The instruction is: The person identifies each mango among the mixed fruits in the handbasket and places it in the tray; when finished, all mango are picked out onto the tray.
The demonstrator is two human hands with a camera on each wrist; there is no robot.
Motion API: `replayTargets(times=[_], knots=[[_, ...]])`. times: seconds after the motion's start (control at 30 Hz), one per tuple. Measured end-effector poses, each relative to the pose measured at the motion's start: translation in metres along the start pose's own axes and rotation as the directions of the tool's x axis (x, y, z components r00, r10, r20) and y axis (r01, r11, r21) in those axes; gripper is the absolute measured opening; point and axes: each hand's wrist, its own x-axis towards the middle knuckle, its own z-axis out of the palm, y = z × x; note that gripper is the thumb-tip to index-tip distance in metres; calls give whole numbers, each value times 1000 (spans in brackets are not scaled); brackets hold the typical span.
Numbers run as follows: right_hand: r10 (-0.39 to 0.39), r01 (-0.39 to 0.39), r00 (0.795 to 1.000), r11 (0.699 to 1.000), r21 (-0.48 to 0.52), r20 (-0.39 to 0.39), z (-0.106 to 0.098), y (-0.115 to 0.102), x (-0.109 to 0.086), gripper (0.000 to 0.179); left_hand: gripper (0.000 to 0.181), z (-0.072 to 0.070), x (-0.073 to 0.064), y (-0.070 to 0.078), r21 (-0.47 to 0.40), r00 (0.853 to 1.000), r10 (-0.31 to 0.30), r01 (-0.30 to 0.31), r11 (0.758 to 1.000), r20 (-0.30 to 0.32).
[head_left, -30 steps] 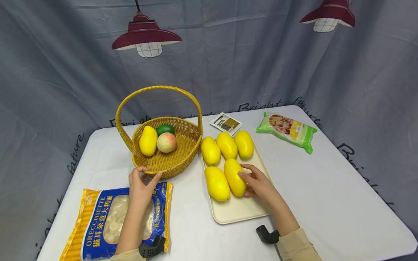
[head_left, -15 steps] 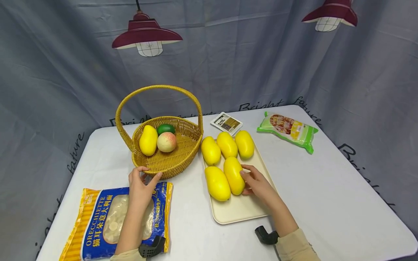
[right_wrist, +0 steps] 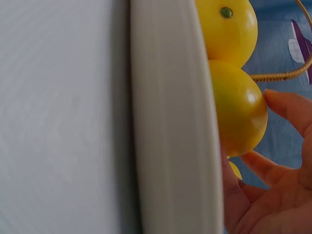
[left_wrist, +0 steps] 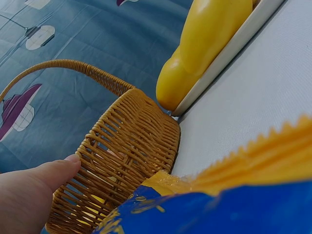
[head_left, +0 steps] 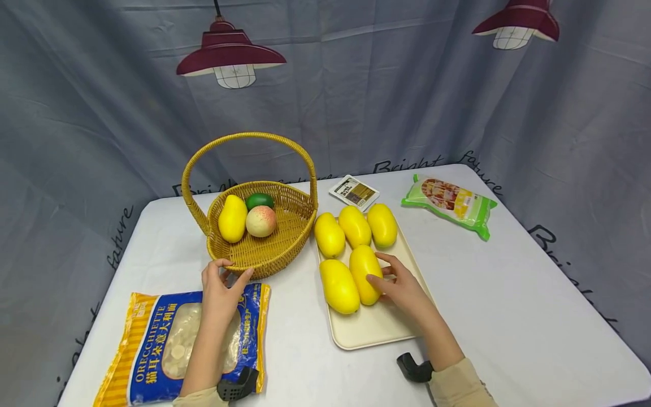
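In the head view my left hand (head_left: pixel 220 294) grips the near rim of the wicker basket (head_left: pixel 274 260), fingers over the edge and thumb on the outside. Inside the basket lie a yellow mango (head_left: pixel 232 219), a green fruit (head_left: pixel 260 200) and a peach (head_left: pixel 261 221). My right hand (head_left: pixel 404 288) holds the near right mango (head_left: pixel 364 274) on the cream tray (head_left: pixel 366 336), its thumb on top and other fingers along the right side. Beside it on the tray lies another mango (head_left: pixel 339 286). The right wrist view shows the thumb against the held mango (right_wrist: pixel 239 109).
Along the tray's far end lie three more mangoes (head_left: pixel 354 226). A blue and yellow orecchiette bag (head_left: pixel 147 350) lies under my left forearm. Behind the tray is a small flat packet (head_left: pixel 354 192); a green-ended food bag (head_left: pixel 450 204) lies at the back right.
My right thumb has shifted further over the mango, and its fingers have moved a little. That mango has shifted slightly on the tray. The left hand stays on the basket rim.
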Motion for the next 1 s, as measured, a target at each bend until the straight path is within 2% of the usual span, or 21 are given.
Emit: replayTargets(times=[0.27, 0.53, 1.0], knots=[[24, -26, 999, 997, -66, -30, -1, -1, -2, 71, 52, 3, 2, -2, 3, 1000, 10, -10, 1000, -9], [7, -7, 1000, 999, -52, -3, 0, 0, 1, 72, 55, 1, 2, -3, 18, 1000, 4, -4, 1000, -11], [30, -33, 999, 991, -131, -24, 0, -1, 1, 77, 55, 1, 2, -3, 22, 1000, 6, -5, 1000, -15]])
